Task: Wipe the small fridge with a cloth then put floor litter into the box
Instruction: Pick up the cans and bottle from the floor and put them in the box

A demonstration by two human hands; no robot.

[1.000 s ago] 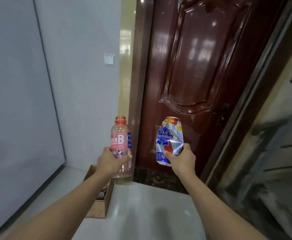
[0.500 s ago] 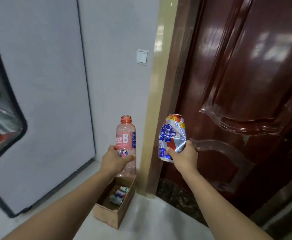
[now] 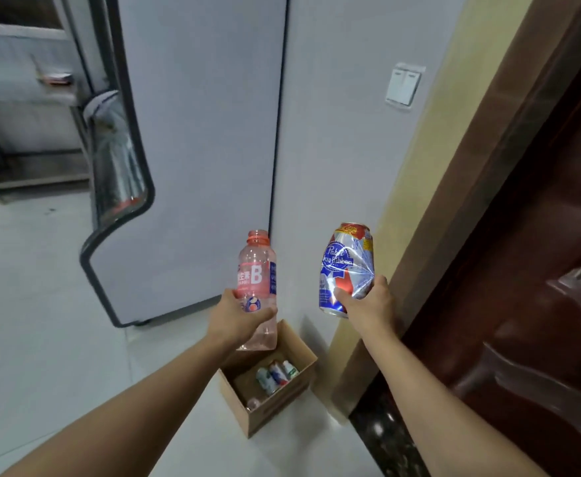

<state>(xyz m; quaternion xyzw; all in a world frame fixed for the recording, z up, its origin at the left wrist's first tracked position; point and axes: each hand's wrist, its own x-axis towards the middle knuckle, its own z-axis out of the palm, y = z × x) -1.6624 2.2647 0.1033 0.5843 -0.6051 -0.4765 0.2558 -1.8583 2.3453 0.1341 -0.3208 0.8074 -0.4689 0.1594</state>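
Observation:
My left hand (image 3: pixel 239 320) grips an empty pink plastic bottle (image 3: pixel 257 270) with no cap, held upright. My right hand (image 3: pixel 368 304) grips a dented blue, white and red can (image 3: pixel 345 261), also upright. Both are held out in front of me, above an open cardboard box (image 3: pixel 275 406) that sits on the floor in the corner. Inside the box lie a few cans (image 3: pixel 277 373) and what looks like another bottle. The bottle in my left hand hangs over the box's back left edge. The can is above and to the right of the box.
A tall grey appliance (image 3: pixel 196 149) with a dark-rimmed door stands at the left, right behind the box. A light switch (image 3: pixel 404 84) is on the grey wall. A dark red door (image 3: pixel 537 270) fills the right side. Pale floor tiles (image 3: pixel 34 321) stretch to the left.
My view has swung left and down: the red door slid to the right edge, the appliance and the open box came into fuller view. Both hands keep holding the bottle and the can.

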